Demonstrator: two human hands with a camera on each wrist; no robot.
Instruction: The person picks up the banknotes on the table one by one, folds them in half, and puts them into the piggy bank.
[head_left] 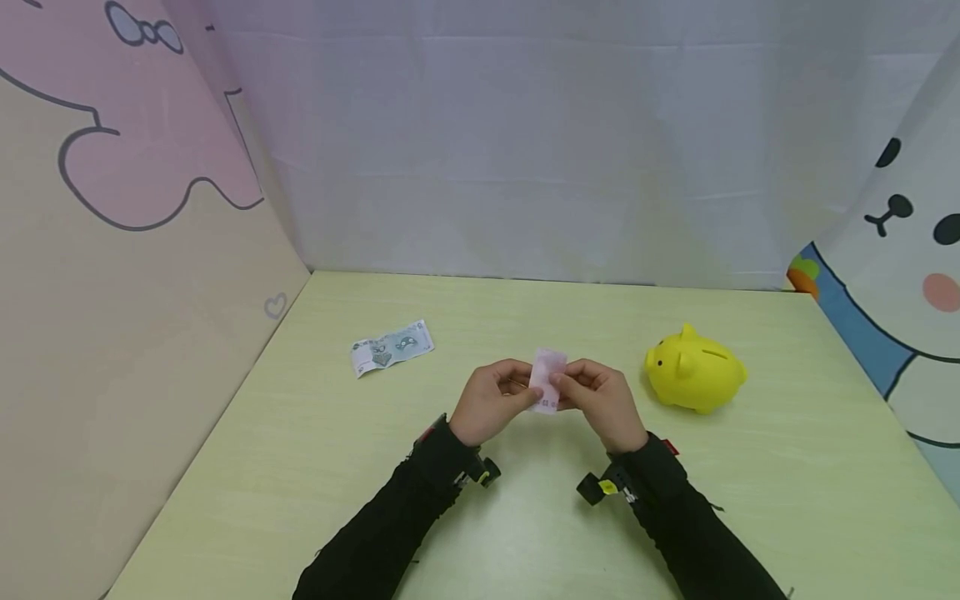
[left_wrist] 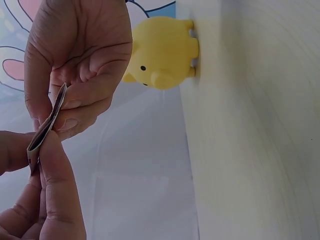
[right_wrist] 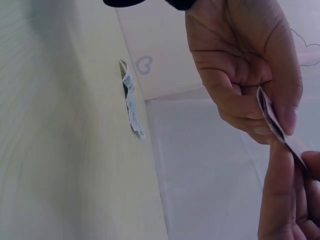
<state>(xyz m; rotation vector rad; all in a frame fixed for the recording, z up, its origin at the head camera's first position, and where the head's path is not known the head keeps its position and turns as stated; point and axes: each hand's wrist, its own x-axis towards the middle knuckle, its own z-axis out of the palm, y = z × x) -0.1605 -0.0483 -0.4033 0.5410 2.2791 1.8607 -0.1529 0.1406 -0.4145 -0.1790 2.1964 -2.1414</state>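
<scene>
A pink banknote (head_left: 548, 377), folded over into a narrow strip, is held up between both hands above the middle of the table. The left hand (head_left: 496, 400) pinches its left edge between thumb and fingers. On the opposite edge, the right hand (head_left: 603, 402) pinches it the same way. In the left wrist view the folded note (left_wrist: 46, 131) shows edge-on, its layers slightly parted. The right wrist view also shows the note (right_wrist: 272, 120) edge-on between the fingertips of both hands.
A creased blue-green banknote (head_left: 392, 347) lies on the table (head_left: 300, 467) at the back left. To the right of the hands stands a yellow piggy bank (head_left: 694, 370) with a slot on top. A white curtain (head_left: 525, 150) hangs behind the table, with printed panels at both sides.
</scene>
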